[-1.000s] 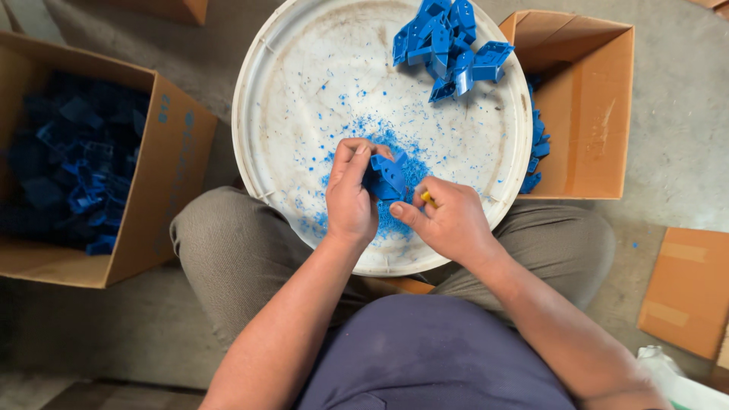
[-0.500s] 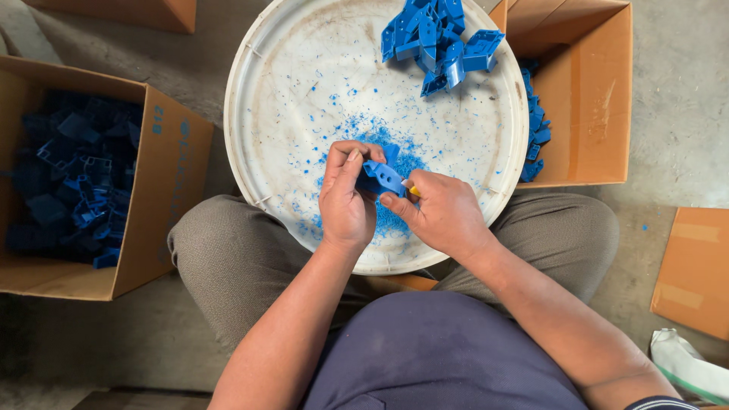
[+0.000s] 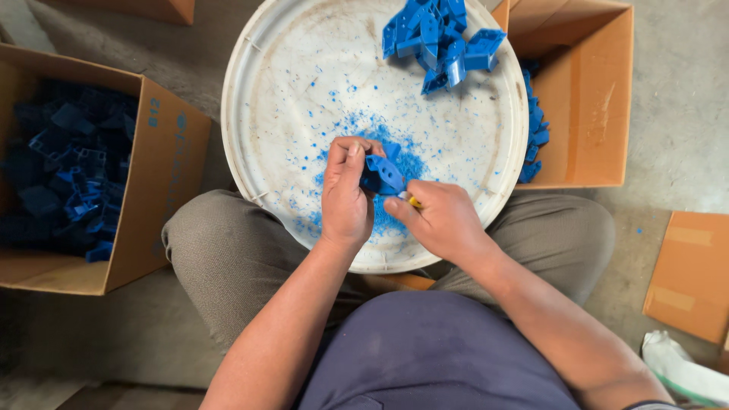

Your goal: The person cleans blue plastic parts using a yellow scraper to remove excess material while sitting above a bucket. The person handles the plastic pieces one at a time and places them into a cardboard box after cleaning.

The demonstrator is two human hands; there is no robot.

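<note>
A small blue plastic part [image 3: 382, 175] is sitting just above the near centre of a large white round tray [image 3: 288, 83], lifted off its surface between both hands. The left hand [image 3: 345, 199] is gripping the part closed, fingers curled around its left side and thumb lying up along it. The right hand [image 3: 440, 220] is closed around a small tool with a yellow handle [image 3: 414, 203], its tip touching the part's right edge; the blade itself is too small to make out. Judgement: the trimming step is in hand, with the tool working an edge of the part. The next move likely calls for a steady left-hand hold and a short controlled stroke directed away from the fingers. Blue shavings [image 3: 395, 152] are lying scattered on the tray directly beneath the hands, thickest at that spot. A heap of similar blue parts [image 3: 440, 34] is resting at the tray's far edge. The tray is resting across the seated person's knees. An open cardboard box [image 3: 144, 197] at the left is holding dark blue parts; another open box [image 3: 585, 99] at the right is holding a few more. Bare concrete floor [image 3: 683, 114] is surrounding everything, with a flat cardboard piece [image 3: 691, 273] lying at the right.
</note>
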